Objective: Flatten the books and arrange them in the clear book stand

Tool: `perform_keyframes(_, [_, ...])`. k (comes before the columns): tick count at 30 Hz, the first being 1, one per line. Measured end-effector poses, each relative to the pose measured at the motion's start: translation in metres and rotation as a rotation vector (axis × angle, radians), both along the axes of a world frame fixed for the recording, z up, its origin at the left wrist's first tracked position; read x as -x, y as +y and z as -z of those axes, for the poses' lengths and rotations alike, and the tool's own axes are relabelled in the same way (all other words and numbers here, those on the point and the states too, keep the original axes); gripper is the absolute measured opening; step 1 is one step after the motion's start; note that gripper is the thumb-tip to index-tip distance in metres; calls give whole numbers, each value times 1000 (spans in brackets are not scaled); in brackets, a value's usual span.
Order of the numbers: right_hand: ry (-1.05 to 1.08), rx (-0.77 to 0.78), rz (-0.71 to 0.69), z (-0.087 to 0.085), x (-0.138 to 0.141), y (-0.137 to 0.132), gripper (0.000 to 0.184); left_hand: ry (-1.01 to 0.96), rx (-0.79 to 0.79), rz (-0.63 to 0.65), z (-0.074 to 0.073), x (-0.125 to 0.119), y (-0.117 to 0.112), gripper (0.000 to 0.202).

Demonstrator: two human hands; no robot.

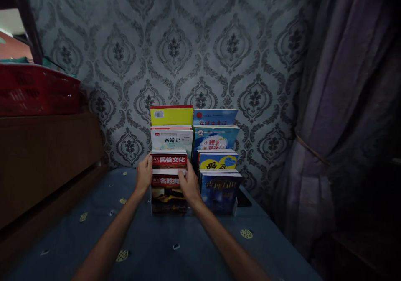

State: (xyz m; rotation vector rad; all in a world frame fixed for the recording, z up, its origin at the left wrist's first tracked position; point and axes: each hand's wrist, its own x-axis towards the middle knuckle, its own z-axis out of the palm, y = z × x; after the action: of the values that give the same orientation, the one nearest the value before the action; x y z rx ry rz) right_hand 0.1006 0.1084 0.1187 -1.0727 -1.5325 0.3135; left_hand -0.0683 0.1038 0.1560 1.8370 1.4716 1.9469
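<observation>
A stepped rack of books (219,189) stands on a blue cloth-covered surface (156,247) against the patterned wall. Its left column holds a yellow book (171,116), a white book (171,141), a red-banded book (169,160) and a front book with a red title band (166,193). My left hand (143,175) grips the left edge of the front book, fingers curled. My right hand (189,183) holds the same book's right edge, thumb over its top. The right column has several blue books (215,139).
A wooden cabinet (46,155) stands at the left with a red plastic basket (34,89) on top. A dark purple curtain (344,118), tied back, hangs at the right. The blue cloth with small pale patches spreads toward me.
</observation>
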Motion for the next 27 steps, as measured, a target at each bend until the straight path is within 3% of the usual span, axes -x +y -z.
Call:
perform_keyframes(4, [36,-59,6,-11,-2,6,61,57,-26,-29,-2,0,-1,46])
perform_keyframes(14, [-57,-140,39,-19,-4,6,58,169,-37,-117,-3,11,8,40])
perform_keyframes(17, [-180,-243,88,-31,-2,0,57,278,-72,-162,-9,14,-2,44])
perform_keyframes(22, [-565,-352,106,-48,-2,-9,53,682,-146,-370,-15,11,-10,45])
perform_keyframes(27, [-695,-368,193,-50,-5,-4,49,791,-163,-468,-9,11,-2,45])
